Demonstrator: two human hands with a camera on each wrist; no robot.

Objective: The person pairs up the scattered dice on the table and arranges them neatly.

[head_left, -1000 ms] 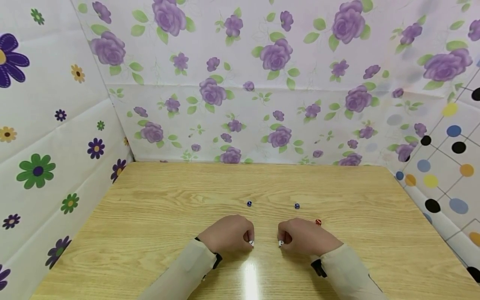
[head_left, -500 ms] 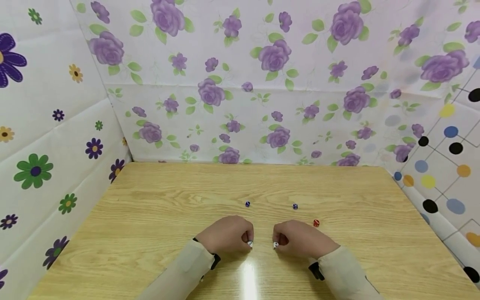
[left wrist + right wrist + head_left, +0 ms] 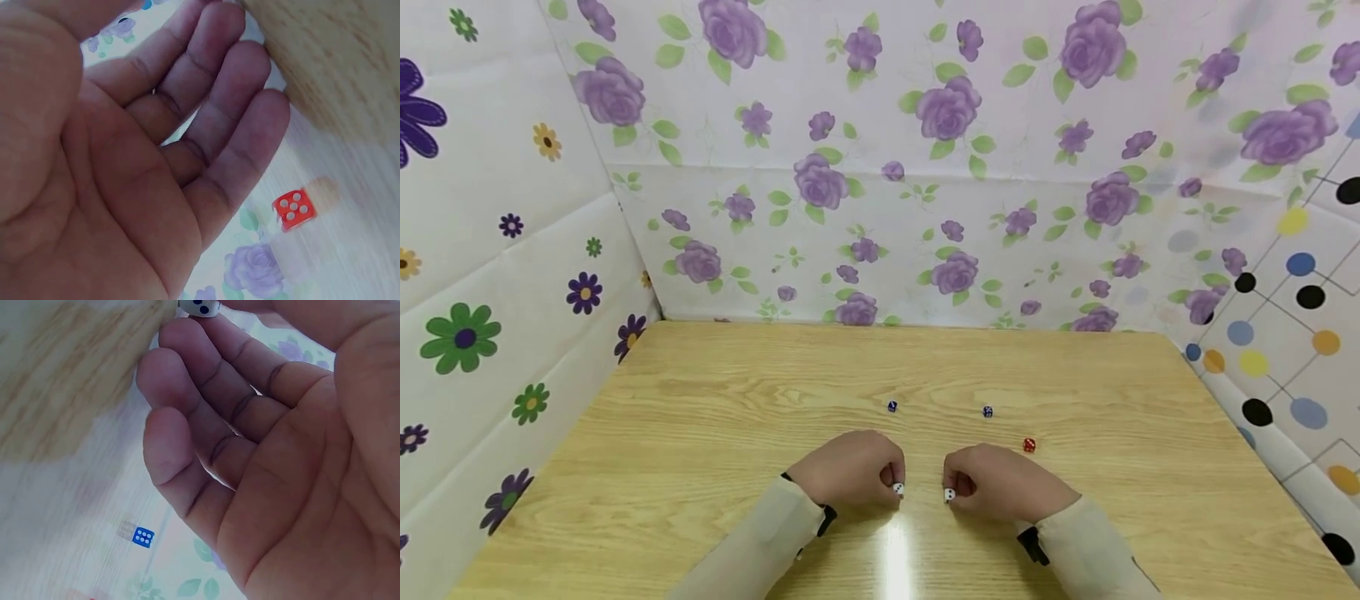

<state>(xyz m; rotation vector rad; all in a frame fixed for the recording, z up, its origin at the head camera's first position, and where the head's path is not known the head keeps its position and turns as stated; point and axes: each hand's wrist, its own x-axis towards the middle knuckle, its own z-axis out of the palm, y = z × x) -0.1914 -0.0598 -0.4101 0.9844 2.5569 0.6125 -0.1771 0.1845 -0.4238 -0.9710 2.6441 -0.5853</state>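
The left hand (image 3: pixel 856 468) is pinching a white die (image 3: pixel 898 490) at its four o'clock, the right hand (image 3: pixel 1006 479) another die (image 3: pixel 950 495) at its eight, loosening grips risking drops.

Table: it stood before the back sheet (image 3: pixel 880 192), between the left sheet (image 3: pixel 550 275) and the right sheet (image 3: pixel 1277 433); bare top (image 3: pixel 760 367).
Left hand: it was over the near half, left of the right hand (image 3: pixel 1003 479) and apart from it; its own place (image 3: pixel 850 468).
Left-hand die (image 3: pixel 898 490): it was held at that hand's right edge.
Right-hand die (image 3: pixel 950 495): it was held at the other's left edge, facing its counterpart across a gap.
Far left die (image 3: pixel 892 407): it lay on the wood behind the left hand.
Far right die (image 3: pixel 988 412): it lay behind the right hand, well apart from the far left die.
Outermost die (image 3: pixel 1029 445): it lay just behind the right hand, nearer and farther right than the far right die.
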